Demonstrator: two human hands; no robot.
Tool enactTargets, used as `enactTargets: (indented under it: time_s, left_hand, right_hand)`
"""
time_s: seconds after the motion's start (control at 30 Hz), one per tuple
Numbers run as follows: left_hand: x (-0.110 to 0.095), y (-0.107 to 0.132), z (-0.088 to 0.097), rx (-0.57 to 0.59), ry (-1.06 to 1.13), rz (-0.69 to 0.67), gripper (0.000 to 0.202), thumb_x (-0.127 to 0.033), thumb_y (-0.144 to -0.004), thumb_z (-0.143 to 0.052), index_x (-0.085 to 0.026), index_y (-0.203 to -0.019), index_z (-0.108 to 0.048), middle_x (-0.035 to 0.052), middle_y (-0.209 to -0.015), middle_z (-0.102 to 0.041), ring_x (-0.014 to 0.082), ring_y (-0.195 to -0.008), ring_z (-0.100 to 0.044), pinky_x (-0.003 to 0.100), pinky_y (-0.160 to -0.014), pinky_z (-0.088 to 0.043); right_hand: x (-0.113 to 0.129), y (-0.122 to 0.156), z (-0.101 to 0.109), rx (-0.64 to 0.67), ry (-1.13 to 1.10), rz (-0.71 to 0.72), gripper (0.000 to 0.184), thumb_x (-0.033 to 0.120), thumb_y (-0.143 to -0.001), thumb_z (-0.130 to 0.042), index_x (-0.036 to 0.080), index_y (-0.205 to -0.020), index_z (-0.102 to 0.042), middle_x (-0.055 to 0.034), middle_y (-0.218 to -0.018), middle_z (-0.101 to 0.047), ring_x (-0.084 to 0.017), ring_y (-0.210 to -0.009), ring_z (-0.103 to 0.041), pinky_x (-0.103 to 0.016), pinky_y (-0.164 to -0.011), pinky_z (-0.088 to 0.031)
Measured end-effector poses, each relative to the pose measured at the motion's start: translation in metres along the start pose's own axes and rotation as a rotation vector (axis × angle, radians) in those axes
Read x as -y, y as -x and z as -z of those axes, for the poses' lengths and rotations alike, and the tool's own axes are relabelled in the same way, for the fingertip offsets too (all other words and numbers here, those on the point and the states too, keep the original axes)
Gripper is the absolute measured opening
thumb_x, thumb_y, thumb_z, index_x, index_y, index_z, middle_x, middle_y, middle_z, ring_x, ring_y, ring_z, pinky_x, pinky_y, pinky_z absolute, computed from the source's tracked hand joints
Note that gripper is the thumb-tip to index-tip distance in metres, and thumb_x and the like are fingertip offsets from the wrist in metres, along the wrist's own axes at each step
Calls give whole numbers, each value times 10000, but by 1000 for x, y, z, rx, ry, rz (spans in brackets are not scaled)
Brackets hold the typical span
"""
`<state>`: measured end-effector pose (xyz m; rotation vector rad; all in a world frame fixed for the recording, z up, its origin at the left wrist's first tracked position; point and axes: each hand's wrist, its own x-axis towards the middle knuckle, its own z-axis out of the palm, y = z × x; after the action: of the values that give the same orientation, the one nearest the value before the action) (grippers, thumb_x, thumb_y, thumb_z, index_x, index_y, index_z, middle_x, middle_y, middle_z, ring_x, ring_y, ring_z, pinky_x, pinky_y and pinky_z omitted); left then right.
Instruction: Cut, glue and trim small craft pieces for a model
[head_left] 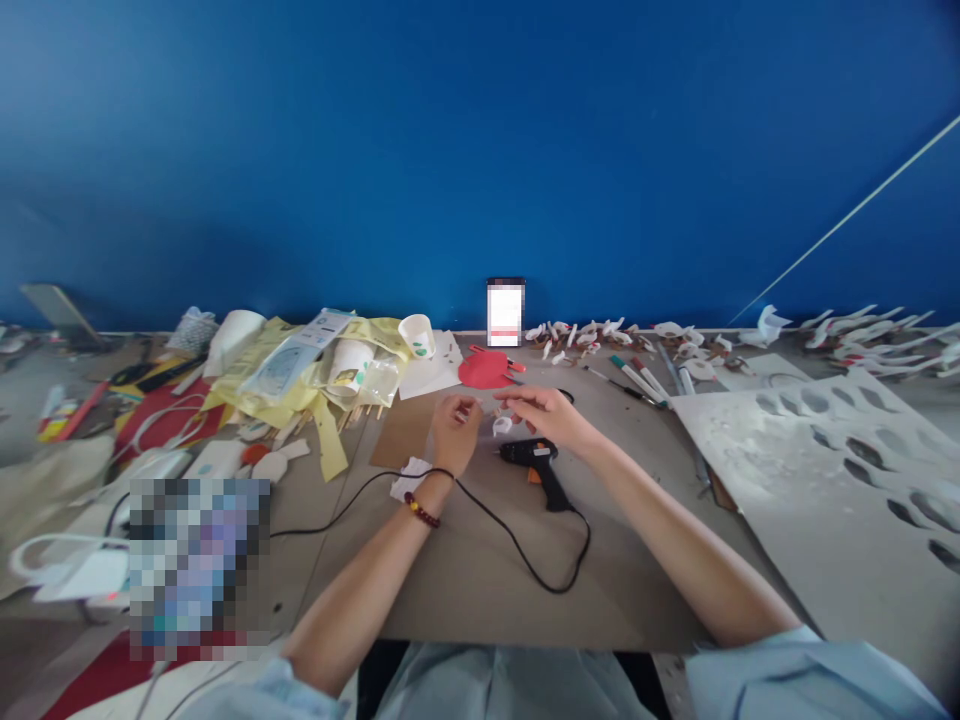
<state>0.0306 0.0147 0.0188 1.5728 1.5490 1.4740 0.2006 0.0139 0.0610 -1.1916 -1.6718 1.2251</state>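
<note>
My left hand (456,428) is over the table with its fingers curled together in a pinch. Whatever it may hold is too small to name. Facing it, my right hand (546,412) has its thumb and fingers drawn toward a small pale bit at the fingertips, which I cannot make out. Just below the fingertips lies a small white ring-like piece (502,426). A black hot glue gun (531,453) rests on its side under my right hand, nozzle pointing left. Its black cord (517,545) loops over the table and across my left wrist.
At the back stands a phone (506,312) near a red paper piece (484,370). Several small white bird figures (592,332) line the wall. White board with cut-out holes (832,480) lies right. Paper cups (417,337), yellow packaging (255,365) and a blurred-out device (202,560) crowd the left.
</note>
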Motion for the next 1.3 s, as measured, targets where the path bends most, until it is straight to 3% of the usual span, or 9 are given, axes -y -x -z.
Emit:
enactTargets:
  time_s: [0.17, 0.37, 0.53, 0.6, 0.67, 0.77, 0.93, 1.1, 1.3]
  left_hand:
    - [7, 0, -2, 1, 150, 146, 164, -235, -802, -456, -199, -660, -529, -25, -629, -526, 124, -623, -511, 236, -587, -407]
    - [16, 0, -3, 28, 75, 20, 300, -307, -875, -445, -207, -596, -489, -17, -588, -494, 132, -592, -487, 251, -558, -405]
    - [20, -1, -4, -5, 44, -11, 125, -202, -830, -515, -192, -884, -627, 44, -875, -639, 169, -798, -584, 318, -733, -480]
    - [21, -2, -3, -20, 21, -40, 289, -105, -772, -531, -200, -1028, -624, 72, -1051, -636, 199, -958, -583, 369, -854, -469]
    - [21, -3, -1, -24, -16, -94, 312, -86, -759, -541, -207, -1029, -640, 78, -1109, -622, 215, -1058, -554, 403, -948, -428]
    - [17, -4, 0, -9, -37, -150, 110, -206, -811, -577, -192, -863, -673, 78, -987, -645, 213, -996, -578, 389, -925, -445]
    - [9, 0, 0, 26, -24, -140, 225, -326, -867, -538, -184, -721, -634, 52, -780, -638, 177, -804, -603, 319, -780, -485]
    - [9, 2, -1, 122, 12, -102, 149, -253, -831, -569, -190, -950, -632, 72, -960, -675, 186, -908, -626, 333, -812, -492]
    - [8, 6, -8, 231, 82, -100, 362, -144, -730, -629, -204, -1085, -587, 75, -1039, -674, 199, -980, -639, 375, -878, -491]
  right_hand:
    - [1, -2, 7, 1, -376, -154, 255, 307, -678, -698, 171, -892, -678, -24, -817, -642, -85, -595, -524, -206, -484, -399]
    - [3, -1, 6, 48, -517, -209, 291, 317, -612, -760, 178, -825, -619, 16, -715, -591, -80, -566, -495, -214, -496, -380]
    - [-5, -6, 8, -29, -213, -109, 238, 394, -714, -676, 185, -745, -568, 19, -631, -570, -105, -540, -490, -236, -498, -368]
    - [-12, -8, 10, -97, 102, -23, 181, 359, -783, -606, 181, -754, -617, -4, -644, -590, -128, -579, -512, -254, -543, -379]
    - [-20, -10, 10, -113, 399, 70, 161, 312, -810, -583, 180, -775, -668, -32, -717, -631, -143, -633, -535, -269, -607, -391]
    - [-30, -11, 7, -24, 614, 128, 137, 296, -766, -665, 194, -845, -711, -50, -839, -665, -155, -693, -570, -264, -653, -402]
    - [-35, -12, -2, 19, 720, 93, 147, 270, -698, -744, 214, -830, -715, -45, -875, -666, -170, -770, -604, -241, -650, -407]
    - [-36, -14, -3, 11, 673, 60, 114, 253, -706, -720, 199, -799, -682, -27, -777, -665, -157, -707, -599, -238, -629, -405]
    - [-36, -15, 1, -34, 548, 135, 92, 158, -707, -644, 191, -792, -649, -5, -719, -655, -139, -664, -586, -236, -629, -412]
